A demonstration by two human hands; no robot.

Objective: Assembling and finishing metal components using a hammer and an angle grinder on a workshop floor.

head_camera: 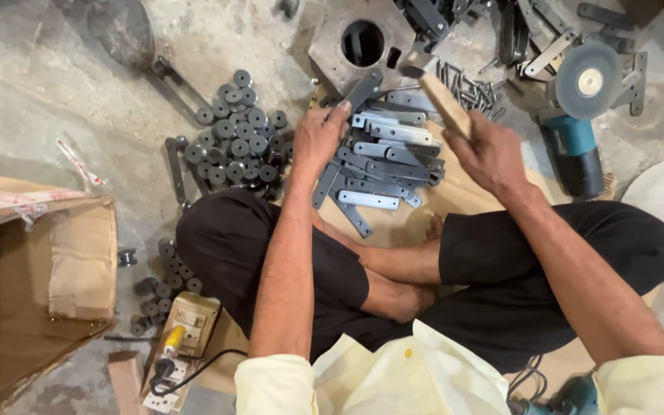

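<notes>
I sit cross-legged on the floor. My left hand pinches a flat grey metal bar and holds its far end on a square steel block with a round hole. My right hand grips the wooden handle of a hammer, its head just above the block's near right corner. Below both hands lies a heap of several similar flat metal bars on cardboard.
Several dark round metal rollers lie left of the bars, more by my left knee. A blue angle grinder rests at right, an open cardboard box at left, a switch board with plug near it. Loose pins lie behind the hammer.
</notes>
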